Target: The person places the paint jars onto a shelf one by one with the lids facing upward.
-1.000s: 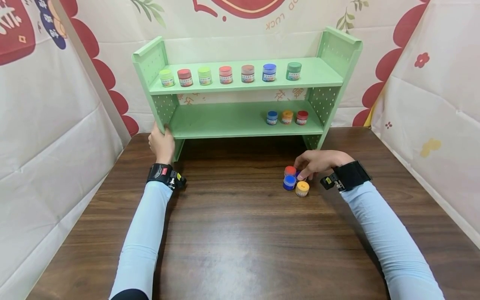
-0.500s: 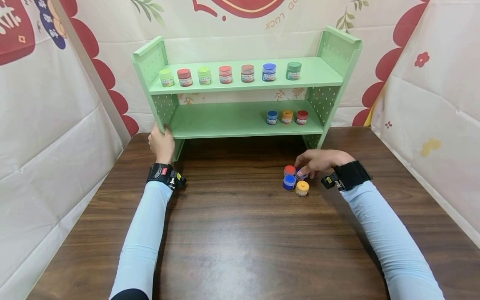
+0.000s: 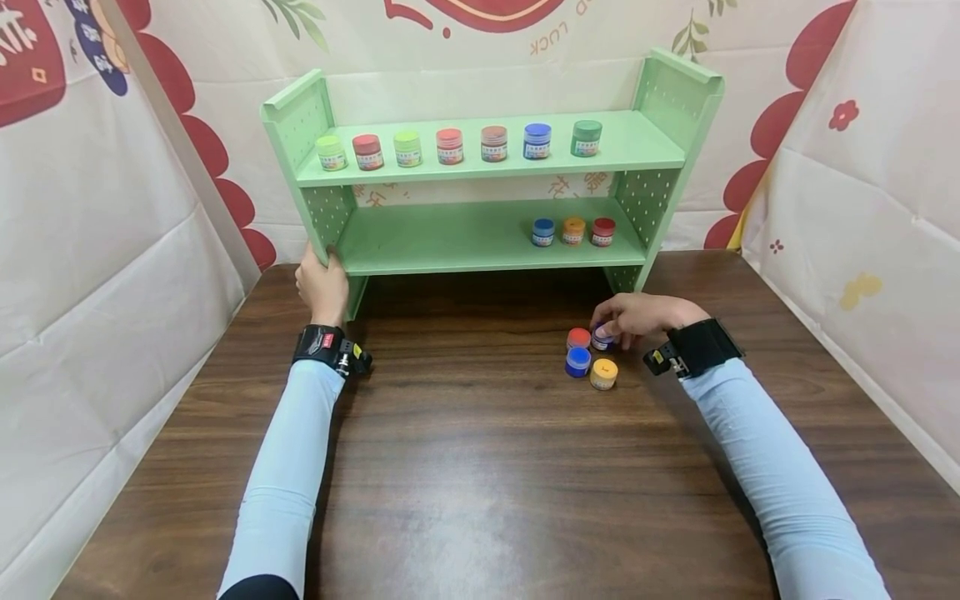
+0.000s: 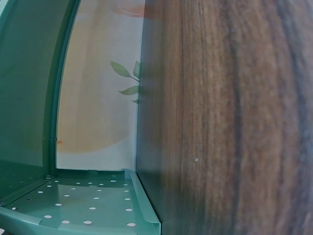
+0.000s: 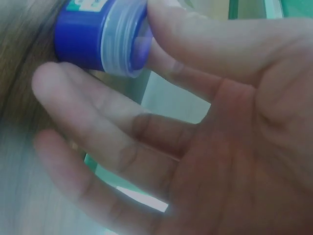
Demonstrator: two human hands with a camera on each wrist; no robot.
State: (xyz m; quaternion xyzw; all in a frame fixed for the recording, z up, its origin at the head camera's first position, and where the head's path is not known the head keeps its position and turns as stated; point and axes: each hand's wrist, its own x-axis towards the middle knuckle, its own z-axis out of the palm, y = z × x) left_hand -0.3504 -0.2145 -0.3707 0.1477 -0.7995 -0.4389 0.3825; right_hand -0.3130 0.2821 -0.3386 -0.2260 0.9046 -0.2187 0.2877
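Note:
My left hand [image 3: 322, 287] grips the lower left side panel of a light green two-tier shelf [image 3: 480, 267]. The left wrist view shows the shelf's perforated panel [image 4: 88, 200] but no fingers. At the right, my right hand [image 3: 647, 315] pinches a dark violet-blue paint jar [image 3: 602, 342] by its clear lid, between thumb and finger. Up close in the right wrist view, that jar [image 5: 80, 36] has a pale label and lies tilted, and the other fingers are held loosely apart from it. Beside it stand a red-lidded jar [image 3: 578, 337], a blue jar [image 3: 577, 362] and a yellow jar [image 3: 603, 374].
Several coloured jars line the upper tier, among them a dark green jar [image 3: 587, 138]. A blue jar [image 3: 543, 232], an orange jar [image 3: 573, 231] and a red jar [image 3: 603, 232] sit on the lower tier. Printed cloth [image 3: 480, 87] hangs behind the brown table [image 3: 450, 467].
My right hand has drawn the violet-blue jar slightly up and away from the other jars, and more of it shows. The left hand keeps its grip on the shelf.

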